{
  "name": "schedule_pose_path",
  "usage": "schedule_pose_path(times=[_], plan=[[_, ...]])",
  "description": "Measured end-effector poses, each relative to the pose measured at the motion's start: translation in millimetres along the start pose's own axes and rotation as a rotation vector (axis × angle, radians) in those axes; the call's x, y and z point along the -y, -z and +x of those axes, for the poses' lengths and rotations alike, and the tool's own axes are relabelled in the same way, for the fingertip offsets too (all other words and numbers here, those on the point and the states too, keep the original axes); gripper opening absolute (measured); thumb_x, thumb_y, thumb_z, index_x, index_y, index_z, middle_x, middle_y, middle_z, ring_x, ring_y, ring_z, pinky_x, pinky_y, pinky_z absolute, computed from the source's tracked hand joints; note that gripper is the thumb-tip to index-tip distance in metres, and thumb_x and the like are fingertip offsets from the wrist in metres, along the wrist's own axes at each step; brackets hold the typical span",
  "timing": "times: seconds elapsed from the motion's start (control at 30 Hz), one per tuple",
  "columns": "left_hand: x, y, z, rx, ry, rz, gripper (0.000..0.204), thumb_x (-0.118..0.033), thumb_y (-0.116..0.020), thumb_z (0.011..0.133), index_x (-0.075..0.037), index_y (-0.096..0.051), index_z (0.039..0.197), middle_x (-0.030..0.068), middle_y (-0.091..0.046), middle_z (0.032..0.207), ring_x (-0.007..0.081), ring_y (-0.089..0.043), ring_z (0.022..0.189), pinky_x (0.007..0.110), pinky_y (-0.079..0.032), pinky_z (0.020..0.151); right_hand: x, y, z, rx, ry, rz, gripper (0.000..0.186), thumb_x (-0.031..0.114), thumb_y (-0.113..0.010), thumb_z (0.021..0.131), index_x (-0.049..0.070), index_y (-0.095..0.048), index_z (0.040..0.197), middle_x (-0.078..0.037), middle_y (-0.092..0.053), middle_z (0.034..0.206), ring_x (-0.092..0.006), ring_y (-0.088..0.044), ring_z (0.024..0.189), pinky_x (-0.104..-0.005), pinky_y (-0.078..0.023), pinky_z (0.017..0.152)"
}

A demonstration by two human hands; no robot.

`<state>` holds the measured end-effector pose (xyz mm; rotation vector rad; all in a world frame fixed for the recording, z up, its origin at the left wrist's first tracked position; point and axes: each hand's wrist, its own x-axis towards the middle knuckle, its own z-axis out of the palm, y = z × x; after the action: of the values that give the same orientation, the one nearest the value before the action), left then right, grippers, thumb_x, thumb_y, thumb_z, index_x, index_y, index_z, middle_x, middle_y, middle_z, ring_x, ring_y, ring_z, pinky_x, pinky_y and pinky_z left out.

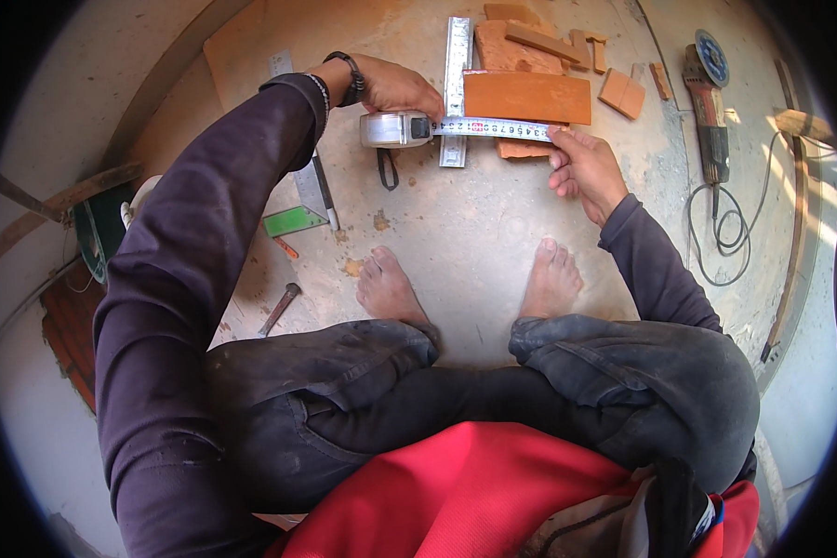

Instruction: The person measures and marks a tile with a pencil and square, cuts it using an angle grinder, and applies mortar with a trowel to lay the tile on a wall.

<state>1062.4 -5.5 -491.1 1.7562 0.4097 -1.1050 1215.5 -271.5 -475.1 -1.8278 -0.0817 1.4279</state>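
Observation:
A tape measure [391, 130] with a pale, clear-looking case lies on the floor ahead of me, its blade [498, 128] drawn out to the right. My left hand [402, 89] reaches down beside the case, fingertips bent onto the blade where it crosses a metal ruler [457, 65]; its finger undersides are hidden. My right hand [588, 169] pinches the blade's far end between thumb and fingers. Just beyond the blade, an orange-brown tile [527, 98] lies with its long edge alongside it and its left end by the ruler. More tile pieces [516, 51] lie under and behind it.
An angle grinder [710, 112] with a looped cord lies at the right. Near my left forearm are a green-handled try square [293, 220], a dark pen-like stick [325, 191] and a hammer-like tool [280, 310]. Tile offcuts [622, 94] are scattered at the back right.

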Motion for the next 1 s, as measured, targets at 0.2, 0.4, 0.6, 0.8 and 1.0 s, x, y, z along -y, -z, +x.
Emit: schedule_pose_path(times=[0.2, 0.4, 0.6, 0.8, 1.0], plan=[[2.7, 4.3, 5.4, -0.009, -0.129, 0.252, 0.040, -0.043, -0.050, 0.094, -0.015, -0.065, 0.120, 0.0014, -0.063, 0.113, 0.0148, -0.057, 0.102, 0.035, -0.054, 0.082, 0.8, 0.8, -2.9, -0.048, 0.003, -0.037, 0.030, 0.033, -0.058, 0.096, 0.003, -0.061, 0.097, 0.000, -0.054, 0.069, -0.0103, -0.056, 0.052, -0.0230, -0.043, 0.045], [2.7, 5.1, 1.3, -0.023, -0.258, 0.342, 0.044, -0.042, -0.052, 0.095, -0.007, -0.066, 0.116, 0.0074, -0.067, 0.104, 0.0191, -0.058, 0.097, 0.033, -0.046, 0.089, -1.4, 13.8, -8.4, -0.146, 0.055, -0.037, 0.028, 0.031, -0.060, 0.095, 0.003, -0.062, 0.098, 0.001, -0.053, 0.066, -0.0108, -0.054, 0.051, -0.0244, -0.040, 0.044], [4.9, 7.5, 5.2, 0.009, -0.285, 0.265, 0.047, -0.044, -0.050, 0.096, -0.004, -0.064, 0.117, 0.0107, -0.068, 0.109, 0.0245, -0.058, 0.099, 0.035, -0.045, 0.093, -42.4, 62.5, 19.5, -0.331, 0.331, -0.266, 0.018, 0.022, -0.064, 0.089, 0.004, -0.066, 0.091, 0.000, -0.061, 0.068, -0.0102, -0.055, 0.055, -0.0268, -0.043, 0.051], [21.1, 9.6, 15.4, -0.035, -0.445, 0.503, 0.050, -0.045, -0.048, 0.098, -0.004, -0.063, 0.122, 0.0118, -0.066, 0.117, 0.0269, -0.058, 0.107, 0.036, -0.044, 0.098, -65.2, 99.6, 26.3, -0.554, 0.434, -0.687, 0.010, 0.016, -0.068, 0.080, 0.008, -0.070, 0.085, -0.008, -0.068, 0.075, -0.0205, -0.065, 0.069, -0.0339, -0.051, 0.068], [-9.8, 4.8, -1.9, -0.013, -0.204, 0.383, 0.045, -0.042, -0.045, 0.099, -0.009, -0.062, 0.123, 0.0096, -0.064, 0.121, 0.0259, -0.058, 0.109, 0.035, -0.043, 0.099, -72.3, 99.6, 8.3, -0.459, 0.487, -0.950, 0.009, 0.014, -0.071, 0.078, 0.007, -0.070, 0.085, -0.009, -0.068, 0.084, -0.0260, -0.066, 0.080, -0.0379, -0.051, 0.074]])
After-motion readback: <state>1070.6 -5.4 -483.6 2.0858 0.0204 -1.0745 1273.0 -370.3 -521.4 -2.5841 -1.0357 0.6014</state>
